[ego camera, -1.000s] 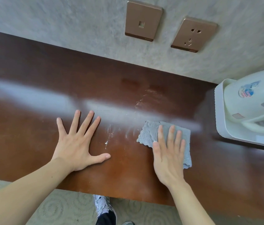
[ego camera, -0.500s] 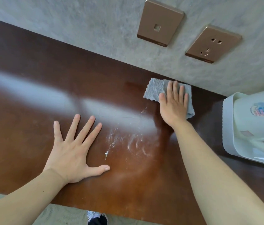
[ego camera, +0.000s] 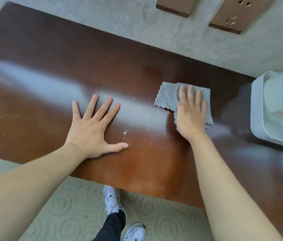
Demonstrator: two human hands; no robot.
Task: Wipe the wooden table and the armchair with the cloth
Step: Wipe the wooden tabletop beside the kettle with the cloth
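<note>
A dark glossy wooden table (ego camera: 38,66) fills the middle of the head view, set against a grey wall. A grey cloth (ego camera: 167,98) lies flat on it right of centre. My right hand (ego camera: 190,113) presses down on the cloth with straight fingers. My left hand (ego camera: 93,129) rests flat on the bare wood to the left, fingers spread. A few white specks (ego camera: 124,133) lie on the wood between the hands. No armchair is in view.
A white kettle on a white tray (ego camera: 257,108) stands at the table's right end, close to the cloth. Two bronze wall plates (ego camera: 231,16) sit above the table. Patterned carpet (ego camera: 64,206) and my shoes (ego camera: 111,199) show below the near edge.
My right hand has slid the cloth from the back edge by the wall toward me, to mid-table. The white smears between the hands are mostly gone. My left hand stayed put.
</note>
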